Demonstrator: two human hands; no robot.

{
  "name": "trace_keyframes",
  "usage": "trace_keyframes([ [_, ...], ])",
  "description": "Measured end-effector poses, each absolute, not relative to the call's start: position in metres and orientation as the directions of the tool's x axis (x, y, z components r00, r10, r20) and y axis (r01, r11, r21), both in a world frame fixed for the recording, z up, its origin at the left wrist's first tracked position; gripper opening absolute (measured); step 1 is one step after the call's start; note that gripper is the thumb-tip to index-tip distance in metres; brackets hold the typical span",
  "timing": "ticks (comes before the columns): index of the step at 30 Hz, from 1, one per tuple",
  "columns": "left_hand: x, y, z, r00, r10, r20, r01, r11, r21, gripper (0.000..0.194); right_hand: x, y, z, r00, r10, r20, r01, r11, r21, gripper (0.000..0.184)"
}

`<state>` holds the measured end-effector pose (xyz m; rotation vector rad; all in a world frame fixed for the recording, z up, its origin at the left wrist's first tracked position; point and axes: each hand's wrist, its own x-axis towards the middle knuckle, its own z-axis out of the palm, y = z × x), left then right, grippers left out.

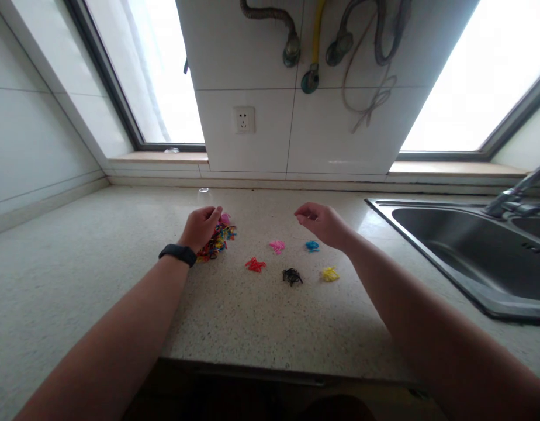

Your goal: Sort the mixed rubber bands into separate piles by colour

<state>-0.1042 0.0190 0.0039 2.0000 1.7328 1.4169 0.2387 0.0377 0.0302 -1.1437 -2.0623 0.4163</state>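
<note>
My left hand (201, 226) is closed in a pinch over a mixed pile of small coloured rubber bands (218, 241). Pink bands (225, 218) show beside its fingertips; what the pinch holds, if anything, is hidden. My right hand (321, 222) hovers above the counter, fingers curled and tips close to the thumb, with nothing I can make out between them. Below it lies a small heap of blue bands (312, 246). Separate heaps of pink bands (277, 247), red bands (255, 265), black bands (291, 276) and yellow bands (329, 274) lie between my arms.
Behind my left hand stands a clear cup (204, 195). The speckled counter (243, 327) runs to a tiled wall with a socket (244, 120) and pipes above. A steel sink (445, 257) with a tap (511, 196) is set in at the right.
</note>
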Motion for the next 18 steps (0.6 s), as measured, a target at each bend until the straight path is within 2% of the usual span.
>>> trace_keyframes([
  [5, -0.103, 0.018, 0.005, -0.13, 0.808, 0.574, 0.714, -0.326, 0.62, 0.043, 0.178, 0.029, 0.053, -0.589, 0.727, 0.354, 0.63, 0.687, -0.362, 0.017],
  [8, -0.101, 0.017, 0.005, -0.126, 0.812, 0.57, 0.716, -0.323, 0.619, 0.044, 0.139, 0.036, 0.049, -0.659, 0.711, 0.244, 0.661, 0.703, -0.262, 0.019],
  [12, -0.099, 0.016, 0.006, -0.117, 0.815, 0.567, 0.717, -0.326, 0.616, 0.044, 0.095, 0.047, 0.033, -0.675, 0.725, 0.135, 0.707, 0.688, -0.163, 0.027],
  [18, -0.095, 0.014, 0.008, -0.101, 0.816, 0.569, 0.729, -0.328, 0.6, 0.046, 0.069, 0.053, 0.016, -0.595, 0.8, 0.079, 0.797, 0.599, -0.068, 0.028],
])
